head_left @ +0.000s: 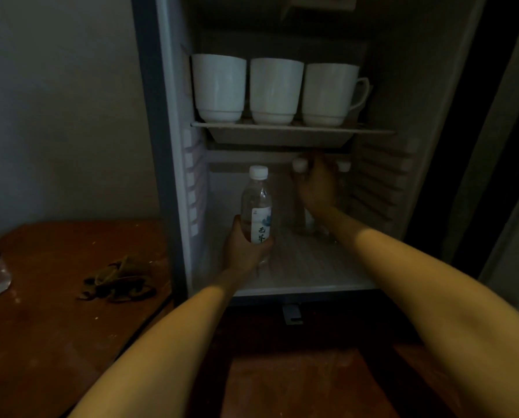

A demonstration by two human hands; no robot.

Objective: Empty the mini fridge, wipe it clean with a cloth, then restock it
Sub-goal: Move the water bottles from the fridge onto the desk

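Low inside the mini fridge [169,116], the left hand [246,251] curls its fingers round the base of a clear water bottle [256,203], which stands upright with a white cap and a pale label. The right hand [318,188] reaches deeper between two more capped bottles [299,165]; whether its fingers grip anything is too dim to tell. That makes three bottles inside, with three white cups [276,92] in a row on the tray [282,137] above.
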